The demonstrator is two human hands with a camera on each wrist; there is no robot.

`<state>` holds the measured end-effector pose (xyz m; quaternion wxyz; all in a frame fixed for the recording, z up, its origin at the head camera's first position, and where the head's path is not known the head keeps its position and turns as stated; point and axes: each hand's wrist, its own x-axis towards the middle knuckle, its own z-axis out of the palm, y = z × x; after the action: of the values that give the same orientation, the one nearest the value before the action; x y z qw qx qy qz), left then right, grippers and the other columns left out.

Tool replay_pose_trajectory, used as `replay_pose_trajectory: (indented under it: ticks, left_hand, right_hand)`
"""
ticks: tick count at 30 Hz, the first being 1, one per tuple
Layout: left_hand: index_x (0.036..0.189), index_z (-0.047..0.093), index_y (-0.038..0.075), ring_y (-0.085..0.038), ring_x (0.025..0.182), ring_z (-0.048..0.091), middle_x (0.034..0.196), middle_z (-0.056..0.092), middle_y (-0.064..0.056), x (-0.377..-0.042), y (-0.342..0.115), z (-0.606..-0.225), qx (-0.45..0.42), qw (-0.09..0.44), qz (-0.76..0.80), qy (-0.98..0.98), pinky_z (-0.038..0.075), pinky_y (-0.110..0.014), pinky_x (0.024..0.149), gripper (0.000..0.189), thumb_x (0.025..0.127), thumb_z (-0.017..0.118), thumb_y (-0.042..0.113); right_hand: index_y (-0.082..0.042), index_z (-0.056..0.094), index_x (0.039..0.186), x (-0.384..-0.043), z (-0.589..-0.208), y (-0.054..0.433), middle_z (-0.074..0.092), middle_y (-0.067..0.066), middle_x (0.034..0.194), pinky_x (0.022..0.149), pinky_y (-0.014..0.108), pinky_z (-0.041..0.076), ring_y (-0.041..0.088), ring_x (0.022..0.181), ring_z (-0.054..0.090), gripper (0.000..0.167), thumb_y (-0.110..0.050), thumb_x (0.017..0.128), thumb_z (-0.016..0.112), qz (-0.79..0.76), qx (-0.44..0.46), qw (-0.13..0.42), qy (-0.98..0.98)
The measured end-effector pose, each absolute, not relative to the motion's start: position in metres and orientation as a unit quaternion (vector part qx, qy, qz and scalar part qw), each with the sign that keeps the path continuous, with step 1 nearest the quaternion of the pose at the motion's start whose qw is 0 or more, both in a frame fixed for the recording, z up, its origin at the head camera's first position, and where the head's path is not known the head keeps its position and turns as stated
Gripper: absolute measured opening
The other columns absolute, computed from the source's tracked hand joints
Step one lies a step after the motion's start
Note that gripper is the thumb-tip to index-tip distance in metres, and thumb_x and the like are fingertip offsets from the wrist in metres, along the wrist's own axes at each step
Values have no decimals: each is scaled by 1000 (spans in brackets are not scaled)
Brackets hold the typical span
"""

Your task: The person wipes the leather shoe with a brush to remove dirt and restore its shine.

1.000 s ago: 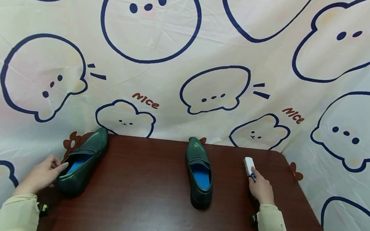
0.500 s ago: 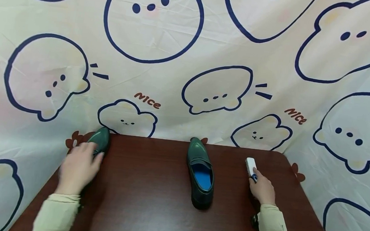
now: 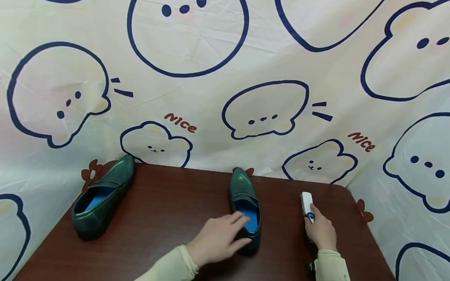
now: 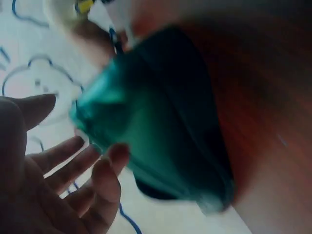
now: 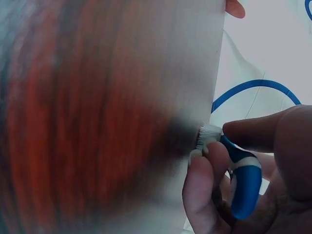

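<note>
Two green loafers with blue insoles lie on the table, one loafer (image 3: 92,228) at the left and the other loafer (image 3: 243,188) near the middle. My left hand (image 3: 217,239) reaches to the heel of the middle loafer, fingers spread and relaxed at its opening. In the left wrist view that shoe (image 4: 151,117) is blurred, with the fingertips right at its rim. Off to the right, my right hand (image 3: 321,232) grips a white-and-blue brush (image 3: 306,203). The right wrist view shows the blue handle (image 5: 246,190) and white bristles (image 5: 208,134) between thumb and fingers.
The dark brown table (image 3: 165,197) ends at a printed cloth backdrop (image 3: 212,95) behind and at the right side. Both loafers' toes point toward the backdrop at the table's far edge.
My left hand has left the left loafer, moved up over its toe, then right to the middle loafer. The right hand keeps holding the brush in the same place.
</note>
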<state>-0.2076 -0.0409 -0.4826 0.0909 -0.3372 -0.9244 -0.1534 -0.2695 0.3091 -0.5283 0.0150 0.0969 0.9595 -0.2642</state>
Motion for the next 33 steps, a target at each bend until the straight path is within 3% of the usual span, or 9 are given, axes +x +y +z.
replay_pose_trajectory:
  ticks: [4,11,17,21,25,28,30,33]
  left_hand:
    - [138,61,20,-10,99,71,125,70,3,-201,-13,-487,-340,55,-118,-932,59,-30,75,56,104,47,62]
    - [107,68,17,-6,69,57,89,65,5,-202,-8,-494,-304,82,-138,-939,50,-23,61,38,100,63,53]
    - [92,70,16,-6,60,50,76,59,6,-211,-32,-491,-293,100,-140,-940,46,-24,57,36,96,70,52]
    - [86,70,17,-8,62,54,77,63,5,-220,-57,-489,-306,118,-136,-935,46,-27,58,30,92,76,46]
    - [81,63,19,-8,63,46,76,58,7,-227,-83,-486,-314,98,-139,-934,41,-27,59,28,91,78,41]
    - [90,68,17,-12,71,55,86,67,4,-229,-99,-484,-307,94,-131,-938,47,-30,63,24,90,79,38]
    - [101,73,13,-19,85,67,99,74,-1,-230,-108,-483,-298,99,-120,-942,57,-35,71,28,89,80,37]
    - [116,76,12,-29,106,71,116,74,-7,-231,-115,-484,-285,109,-100,-947,60,-45,83,37,89,79,38]
  right_hand:
    - [-7,20,165,-270,-528,310,63,37,117,53,40,44,26,59,58,72,-24,104,55,-261,98,14,960]
    - [-3,26,162,-273,-527,312,59,40,130,64,50,51,37,76,66,71,-24,103,57,-240,93,6,966]
    - [1,28,160,-273,-523,315,57,41,132,68,53,52,36,76,67,70,-24,103,57,-233,90,19,968]
    - [3,26,160,-271,-523,319,60,41,127,68,53,53,36,76,67,71,-24,103,57,-230,89,24,969]
    - [4,25,160,-270,-523,320,58,41,130,71,54,53,38,81,68,71,-25,103,57,-232,91,28,968]
    - [4,26,160,-270,-524,319,57,41,130,70,51,53,35,79,68,71,-26,103,57,-236,93,30,967]
    - [4,27,159,-270,-524,319,58,40,128,67,49,52,32,74,67,70,-25,103,57,-239,92,30,966]
    - [4,28,159,-270,-524,319,60,39,126,63,45,51,27,67,65,69,-25,103,57,-249,93,34,964]
